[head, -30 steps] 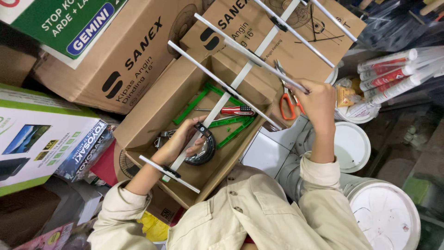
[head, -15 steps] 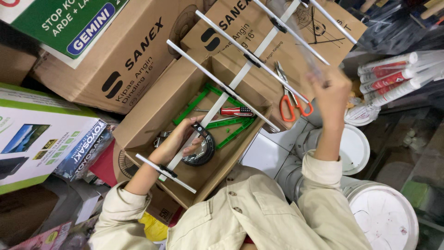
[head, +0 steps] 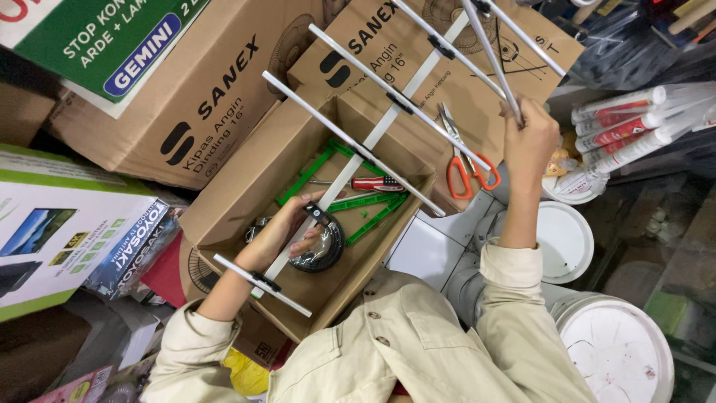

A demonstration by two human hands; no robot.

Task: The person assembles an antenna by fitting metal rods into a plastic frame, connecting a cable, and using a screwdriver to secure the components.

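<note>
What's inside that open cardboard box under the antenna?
Inside the open cardboard box lie green plastic strips, a red-handled screwdriver and a coil of black cable. The left hand and antenna cover part of the floor.

An open cardboard box (head: 224, 216) carries most of the things. Inside it lie green plastic bars (head: 365, 201), a red-handled screwdriver (head: 373, 183) and a dark coil of cable (head: 317, 254). Behind it stand closed cardboard boxes (head: 186, 112); on one of them lie scissors with orange handles (head: 466, 168). To the right stand white buckets with lids (head: 615, 351), near white tubes (head: 626, 127).
</note>
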